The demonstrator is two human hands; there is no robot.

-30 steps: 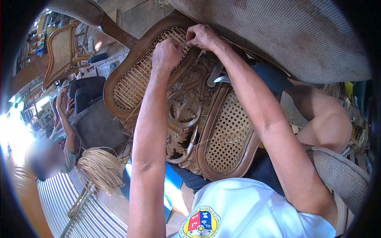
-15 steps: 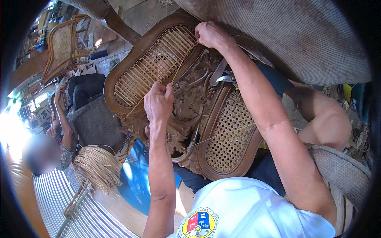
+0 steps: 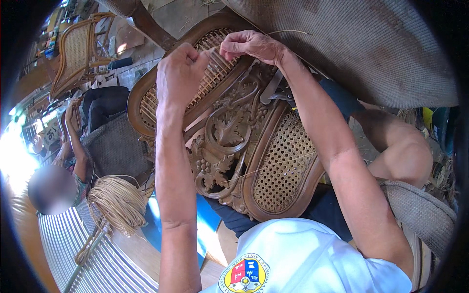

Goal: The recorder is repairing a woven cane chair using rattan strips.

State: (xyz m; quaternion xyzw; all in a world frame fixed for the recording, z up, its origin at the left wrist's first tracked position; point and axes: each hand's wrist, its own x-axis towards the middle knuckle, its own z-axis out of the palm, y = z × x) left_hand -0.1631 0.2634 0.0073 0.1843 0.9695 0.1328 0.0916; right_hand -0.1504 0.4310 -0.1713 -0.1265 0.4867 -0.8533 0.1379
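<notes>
The left hand (image 3: 180, 73) is closed in a fist over the cane panel (image 3: 205, 78), a thin strand (image 3: 288, 32) seemingly pinched in the curled right hand (image 3: 250, 45) just beside it. The strand is run away to the right, across the carved wooden chair frame (image 3: 229, 141). A pale cane coil (image 3: 117, 205) is seen lower left.

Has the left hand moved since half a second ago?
Yes. The left hand has gone back up along the woven cane panel of the carved chair frame, from its middle to the top edge, close to the right hand.
</notes>
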